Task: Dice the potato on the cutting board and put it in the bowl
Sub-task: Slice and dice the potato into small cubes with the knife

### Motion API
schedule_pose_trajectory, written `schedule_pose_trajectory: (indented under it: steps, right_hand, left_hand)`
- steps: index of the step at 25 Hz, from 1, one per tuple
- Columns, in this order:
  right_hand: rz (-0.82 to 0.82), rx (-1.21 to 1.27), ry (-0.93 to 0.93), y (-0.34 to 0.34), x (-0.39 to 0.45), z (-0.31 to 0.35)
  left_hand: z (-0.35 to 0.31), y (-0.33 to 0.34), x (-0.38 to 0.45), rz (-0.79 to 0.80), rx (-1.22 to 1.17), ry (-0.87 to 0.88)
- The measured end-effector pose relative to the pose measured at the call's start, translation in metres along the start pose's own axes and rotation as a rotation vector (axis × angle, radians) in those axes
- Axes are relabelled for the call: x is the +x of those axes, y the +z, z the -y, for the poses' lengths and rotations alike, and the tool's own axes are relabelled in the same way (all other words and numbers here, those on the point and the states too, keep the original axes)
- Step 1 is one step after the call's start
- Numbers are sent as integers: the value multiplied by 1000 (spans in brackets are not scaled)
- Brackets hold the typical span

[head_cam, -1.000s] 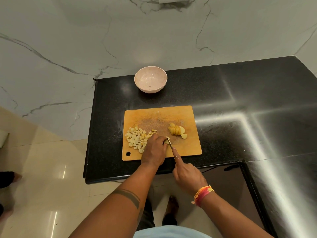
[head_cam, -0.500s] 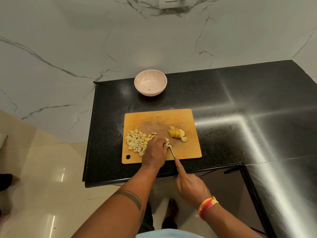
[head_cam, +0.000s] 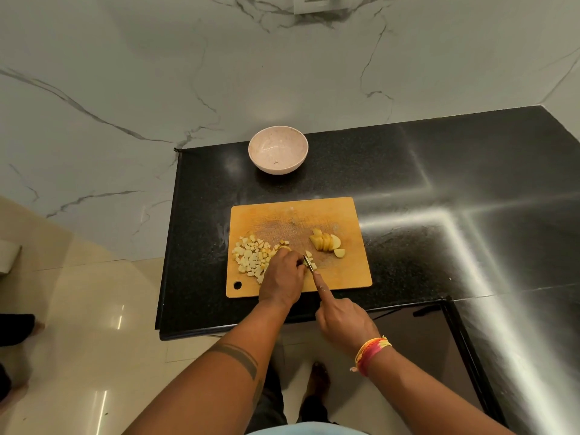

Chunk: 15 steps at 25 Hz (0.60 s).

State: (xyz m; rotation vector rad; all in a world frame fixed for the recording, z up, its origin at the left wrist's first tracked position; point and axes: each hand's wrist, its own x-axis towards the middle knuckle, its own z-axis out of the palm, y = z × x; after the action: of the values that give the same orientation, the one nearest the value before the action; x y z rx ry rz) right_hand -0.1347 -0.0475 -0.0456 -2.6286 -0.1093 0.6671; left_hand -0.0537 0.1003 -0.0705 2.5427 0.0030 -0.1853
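An orange cutting board (head_cam: 298, 215) lies on the black counter. A heap of diced potato (head_cam: 249, 255) covers its left side, and a fan of potato slices (head_cam: 326, 243) lies at its right. My left hand (head_cam: 284, 274) curls over a potato piece near the board's front middle; most of that piece is hidden. My right hand (head_cam: 340, 315) grips a knife (head_cam: 309, 264), forefinger stretched along its back, the blade down beside my left fingers. A small cut piece (head_cam: 309, 254) lies just past the blade. The pink bowl (head_cam: 277, 150) stands behind the board.
The black granite counter (head_cam: 439, 189) runs right and turns toward me in an L. Its left edge drops to a tiled floor (head_cam: 78, 309). A marble wall with a socket plate (head_cam: 317, 3) rises behind the bowl. My feet show below the counter edge.
The view has tilted, so board and bowl sit lower in the frame. The knife stays beside my left fingers, and a small cut piece now lies past the blade.
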Motion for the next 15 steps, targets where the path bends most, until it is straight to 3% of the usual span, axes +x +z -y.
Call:
schedule_pose_trajectory:
  steps: [11,15]
  right_hand:
    - [2,75,32,8,-28,-16]
    - [-55,146,83,17,-21,-13]
  left_hand:
    - [-9,-2,4,-29,-17,-94]
    - [-8,-2,-4,-67,68,38]
